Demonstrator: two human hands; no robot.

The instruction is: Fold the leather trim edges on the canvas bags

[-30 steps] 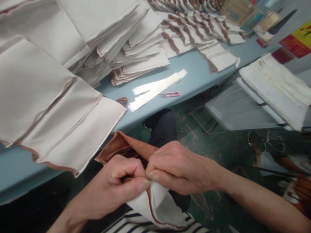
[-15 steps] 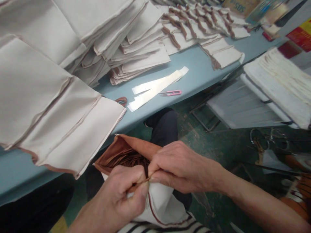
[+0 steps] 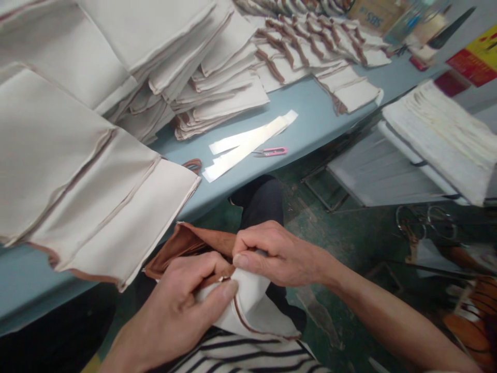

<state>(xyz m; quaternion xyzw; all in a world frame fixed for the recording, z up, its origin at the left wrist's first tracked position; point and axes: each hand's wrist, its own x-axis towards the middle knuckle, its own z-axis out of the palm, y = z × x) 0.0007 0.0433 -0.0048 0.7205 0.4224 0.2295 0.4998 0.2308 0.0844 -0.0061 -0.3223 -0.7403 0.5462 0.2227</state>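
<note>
Over my lap lies a sewn leather piece [image 3: 252,300], white outside and brown inside, with a dark seam running down it. Its brown mouth gapes toward the table, and the far inside is partly in shadow. My left hand [image 3: 182,300] is closed on the rim, thumb on the white side by the seam. Just to the right, my right hand [image 3: 272,254] pinches the same rim between thumb and bent fingers. The two hands are close together at the top of the seam.
On the blue table [image 3: 229,191] lie white strips [image 3: 248,145], pink thread snips [image 3: 272,152] and a brown cord coil [image 3: 193,166]. Stacked white panels [image 3: 58,129] fill the left, one overhanging the edge. A rack with white sheets [image 3: 438,140] stands right; large scissors [image 3: 411,233] lie below it.
My right hand has shifted slightly up and left along the rim. The rim between my hands now shows more of its white side, and the mouth looks narrower.
</note>
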